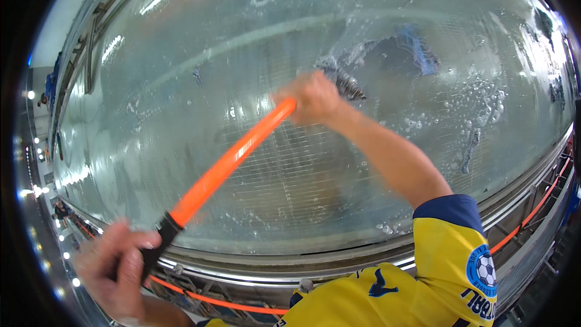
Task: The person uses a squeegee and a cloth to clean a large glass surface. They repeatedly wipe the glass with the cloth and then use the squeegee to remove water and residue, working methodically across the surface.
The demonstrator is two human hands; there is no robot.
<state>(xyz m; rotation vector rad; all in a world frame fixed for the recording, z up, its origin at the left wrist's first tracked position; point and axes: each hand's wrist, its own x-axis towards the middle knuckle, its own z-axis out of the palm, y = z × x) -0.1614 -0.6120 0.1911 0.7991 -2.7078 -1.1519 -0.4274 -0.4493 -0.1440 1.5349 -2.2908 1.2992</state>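
Gripping a long orange plastic pole two-handed: left hand closed on its near black grip, right hand closed at the far end, brush head on wet soapy glass. Looks stiff, light; wet, likely slippery, so hold wide apart.

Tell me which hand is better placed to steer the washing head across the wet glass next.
Probably the right hand: it grips the orange pole far up, right beside the dark washing head on the soapy window glass. The left hand holds the black grip end, away from the glass.
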